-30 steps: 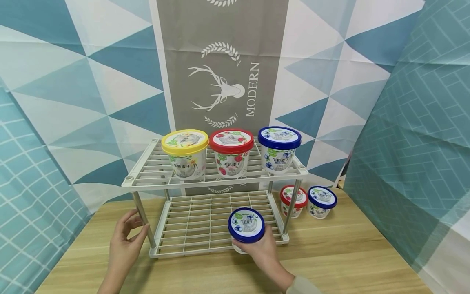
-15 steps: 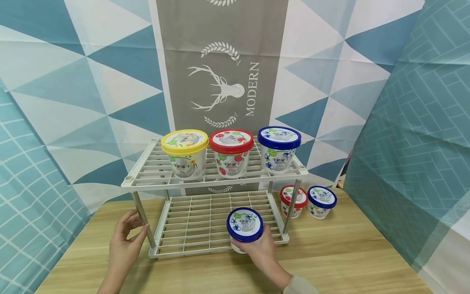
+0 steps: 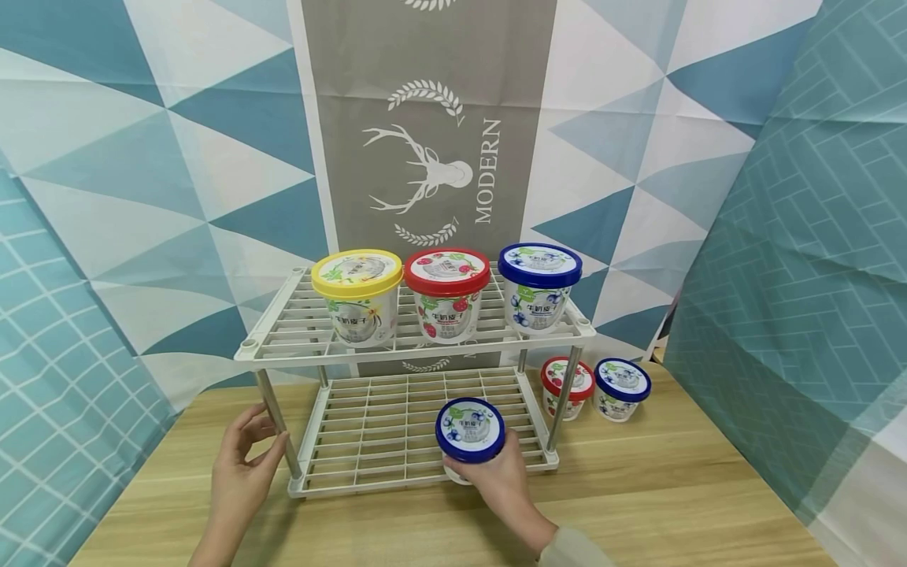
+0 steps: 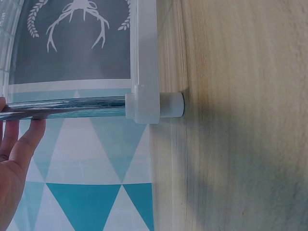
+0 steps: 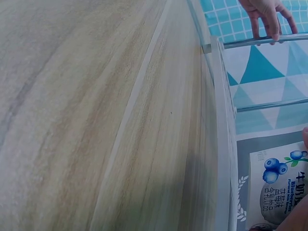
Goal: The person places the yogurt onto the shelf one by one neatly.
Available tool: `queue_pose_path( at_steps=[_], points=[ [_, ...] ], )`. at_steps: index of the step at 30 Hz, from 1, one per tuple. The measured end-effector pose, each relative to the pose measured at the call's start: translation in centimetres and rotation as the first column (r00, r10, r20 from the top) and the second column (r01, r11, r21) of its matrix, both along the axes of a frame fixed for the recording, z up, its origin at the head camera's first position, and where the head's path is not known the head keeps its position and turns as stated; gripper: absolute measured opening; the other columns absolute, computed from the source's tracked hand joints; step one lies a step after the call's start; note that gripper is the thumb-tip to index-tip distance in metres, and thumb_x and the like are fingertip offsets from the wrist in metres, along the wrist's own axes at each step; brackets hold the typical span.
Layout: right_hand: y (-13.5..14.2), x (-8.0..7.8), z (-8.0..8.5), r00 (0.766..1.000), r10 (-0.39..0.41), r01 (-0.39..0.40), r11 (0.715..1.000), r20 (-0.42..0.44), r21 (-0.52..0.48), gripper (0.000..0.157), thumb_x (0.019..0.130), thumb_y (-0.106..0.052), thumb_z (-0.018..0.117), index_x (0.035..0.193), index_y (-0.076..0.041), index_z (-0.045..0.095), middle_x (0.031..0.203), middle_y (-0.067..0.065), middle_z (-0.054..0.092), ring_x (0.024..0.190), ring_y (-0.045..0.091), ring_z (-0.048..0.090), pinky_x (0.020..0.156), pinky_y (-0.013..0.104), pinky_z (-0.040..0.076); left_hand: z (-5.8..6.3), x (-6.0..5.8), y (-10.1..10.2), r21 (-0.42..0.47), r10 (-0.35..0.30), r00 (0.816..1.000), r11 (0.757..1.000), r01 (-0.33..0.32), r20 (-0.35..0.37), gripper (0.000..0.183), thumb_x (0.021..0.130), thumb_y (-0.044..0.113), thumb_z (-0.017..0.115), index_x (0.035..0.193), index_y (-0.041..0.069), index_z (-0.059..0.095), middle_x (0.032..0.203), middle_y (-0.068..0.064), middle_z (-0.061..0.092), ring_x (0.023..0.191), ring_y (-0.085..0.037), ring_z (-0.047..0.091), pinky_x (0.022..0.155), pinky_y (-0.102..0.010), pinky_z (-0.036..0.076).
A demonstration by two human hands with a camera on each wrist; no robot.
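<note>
My right hand (image 3: 501, 476) grips a white tub (image 3: 470, 429) with a blue lid and blueberry print, low over the front edge of the lower shelf (image 3: 354, 480). In the right wrist view the tub's label (image 5: 281, 187) shows at the right edge, partly behind fingers. My left hand (image 3: 244, 465) holds the rack's front left metal post (image 3: 275, 417) between thumb and fingers. The left wrist view shows those fingers (image 4: 29, 142) against the shiny post, just above the white corner joint. On the top shelf (image 3: 290, 315) stand a yellow-lidded tub (image 3: 357, 299), a red-lidded tub (image 3: 446, 298) and a blue-lidded tub (image 3: 540, 287).
On the wooden table (image 3: 652, 488), right of the rack, stand a smaller red-lidded tub (image 3: 577, 382) and a smaller blue-lidded tub (image 3: 622, 386). The front right post (image 3: 564, 394) overlaps the red one. A patterned cloth (image 3: 425, 63) hangs behind the rack.
My right hand and its blue-lidded tub have shifted slightly left along the lower shelf's front edge. My left hand stays on the post.
</note>
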State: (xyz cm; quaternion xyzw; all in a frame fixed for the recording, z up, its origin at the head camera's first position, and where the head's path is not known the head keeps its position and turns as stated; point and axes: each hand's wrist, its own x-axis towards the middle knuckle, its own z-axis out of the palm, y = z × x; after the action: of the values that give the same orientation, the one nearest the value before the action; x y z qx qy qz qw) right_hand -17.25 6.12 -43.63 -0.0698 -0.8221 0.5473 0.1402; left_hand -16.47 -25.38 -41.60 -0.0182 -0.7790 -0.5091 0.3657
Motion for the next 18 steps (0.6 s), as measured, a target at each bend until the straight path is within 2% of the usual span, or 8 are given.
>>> queue_pose_path(
  at_steps=[6,18],
  points=[
    [-0.2,-0.29,-0.19,1.0,-0.001,0.001,1.0,-0.003,0.009,0.092,0.05,-0.034,0.092,0.119,0.002,0.043,0.11,0.016,0.059,0.105,0.033,0.058,0.091,0.048,0.051,0.08,0.03,0.02,0.006,-0.006,1.0,1.0,0.006,0.006,0.06,0.074,-0.021,0.064,0.128,-0.001,0.047,0.093,0.022,0.054,0.083,0.011,0.056,0.065,-0.003,0.05],
    [-0.59,-0.67,-0.19,1.0,0.026,-0.026,0.999,-0.011,-0.032,0.094,0.051,-0.032,0.092,0.123,0.002,0.041,0.115,0.017,0.056,0.11,0.034,0.055,0.097,0.051,0.047,0.09,0.09,0.02,0.0,-0.004,1.0,1.0,0.004,0.024,0.06,0.075,-0.02,0.064,0.129,-0.001,0.046,0.094,0.023,0.053,0.083,0.011,0.055,0.065,-0.002,0.05]
  ],
)
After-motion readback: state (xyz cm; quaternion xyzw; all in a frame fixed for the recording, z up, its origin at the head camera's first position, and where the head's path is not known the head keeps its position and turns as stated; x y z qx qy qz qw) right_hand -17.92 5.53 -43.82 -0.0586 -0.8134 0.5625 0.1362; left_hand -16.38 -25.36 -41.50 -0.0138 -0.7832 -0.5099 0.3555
